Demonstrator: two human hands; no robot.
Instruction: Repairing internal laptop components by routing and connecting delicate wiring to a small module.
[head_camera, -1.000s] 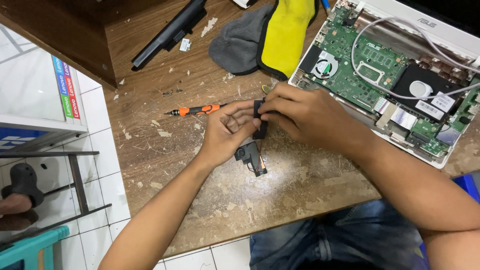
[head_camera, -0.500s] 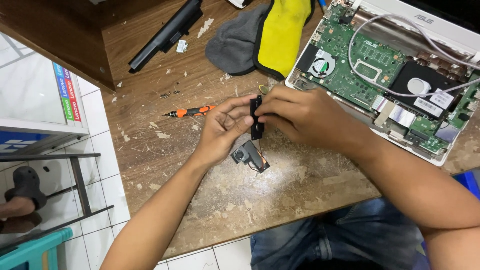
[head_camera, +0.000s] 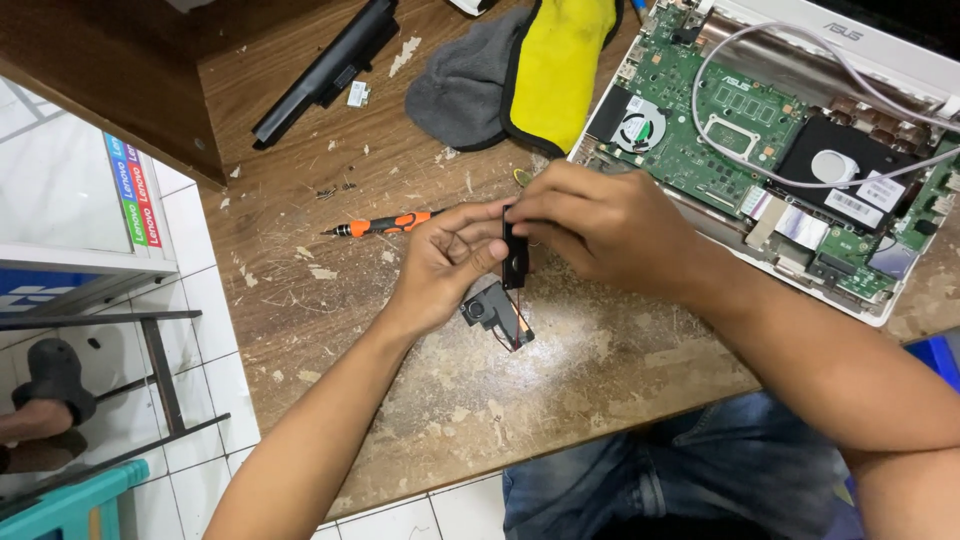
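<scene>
A worn wooden tabletop, scattered with chips and dust, is seen from above. At the centre, two bare hands meet over a small black speaker part. The left hand is closed around one black speaker block, which is held upright between thumb and fingers. The right hand is pinched onto the top of the same block from the three o'clock side. A second speaker block hangs just below, toward six o'clock, joined to the first by thin wires and resting on or just above the wood; which cannot be told. An orange and black screwdriver lies at nine o'clock of the hands, partly hidden behind the left thumb. At two o'clock, an opened white laptop is shown with its green circuit board, fan and white cable exposed. A grey and yellow cloth lies at twelve o'clock, and a long black battery at eleven o'clock. As a judgement, the thin wires could be strained or torn if the blocks are pulled apart, and the lower block could be knocked against the tabletop if the grip slips.
</scene>
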